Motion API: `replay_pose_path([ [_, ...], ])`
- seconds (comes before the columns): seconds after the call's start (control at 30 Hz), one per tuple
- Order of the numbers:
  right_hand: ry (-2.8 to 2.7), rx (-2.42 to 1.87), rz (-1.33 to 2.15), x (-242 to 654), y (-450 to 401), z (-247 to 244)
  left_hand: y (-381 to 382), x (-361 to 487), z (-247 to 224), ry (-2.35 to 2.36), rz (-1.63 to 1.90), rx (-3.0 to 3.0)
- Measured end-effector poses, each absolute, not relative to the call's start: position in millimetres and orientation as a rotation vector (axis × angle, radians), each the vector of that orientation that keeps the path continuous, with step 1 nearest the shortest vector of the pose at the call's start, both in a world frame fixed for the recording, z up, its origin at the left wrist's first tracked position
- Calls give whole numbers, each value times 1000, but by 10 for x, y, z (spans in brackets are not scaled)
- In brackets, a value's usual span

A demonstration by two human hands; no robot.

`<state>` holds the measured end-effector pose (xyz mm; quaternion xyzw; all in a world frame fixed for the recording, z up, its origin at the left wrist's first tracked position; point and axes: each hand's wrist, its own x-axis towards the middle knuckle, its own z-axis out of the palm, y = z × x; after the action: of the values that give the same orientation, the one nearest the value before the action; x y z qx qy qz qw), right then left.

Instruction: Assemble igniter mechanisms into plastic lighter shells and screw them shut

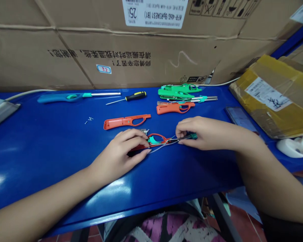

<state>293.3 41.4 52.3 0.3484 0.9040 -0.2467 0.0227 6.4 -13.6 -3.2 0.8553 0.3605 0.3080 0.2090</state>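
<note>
Head view: your left hand [120, 152] held the orange lighter shell [157, 138] down; your right hand [202, 132] pinched narrowly on a teal-tipped lead [190, 136]. Shell looked light, brittle: you'd grip the body, not the loop.

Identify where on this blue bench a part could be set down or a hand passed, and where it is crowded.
Bare blue bench lies left of the orange lighter casing, above the left forearm. Another patch lies below the right hand. It is crowded at the green casings and between both hands.
</note>
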Motion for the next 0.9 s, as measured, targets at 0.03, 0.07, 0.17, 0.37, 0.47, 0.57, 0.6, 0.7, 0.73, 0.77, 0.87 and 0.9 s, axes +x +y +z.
replay_pose_path([
  [0.03,2809,1075,-768,2929,416,527,-134,63,-34,1002,861,2363],
  [0.07,2816,1071,-772,2927,419,531,-133,62,-36,1002,860,2353],
  [0.17,2830,1070,-782,2921,433,531,-127,65,-36,999,859,2351],
  [0.37,2857,1073,-835,2897,425,510,-122,94,-37,997,878,2290],
  [0.47,2873,1085,-837,2884,406,504,-123,106,-42,1014,890,2255],
  [0.57,2872,1086,-841,2877,402,501,-115,133,-15,1036,903,2255],
  [0.6,2866,1085,-848,2876,405,501,-108,152,4,1037,904,2271],
  [0.7,2846,1077,-887,2876,414,506,-78,251,80,1019,871,2336],
  [0.73,2844,1072,-899,2877,416,508,-65,296,104,1014,853,2348],
  [0.77,2844,1065,-909,2878,418,510,-52,343,123,1013,838,2346],
  [0.87,2855,1055,-921,2885,424,508,-5,476,128,1002,809,2334],
  [0.9,2859,1054,-924,2887,427,505,12,509,113,1001,803,2321],
])
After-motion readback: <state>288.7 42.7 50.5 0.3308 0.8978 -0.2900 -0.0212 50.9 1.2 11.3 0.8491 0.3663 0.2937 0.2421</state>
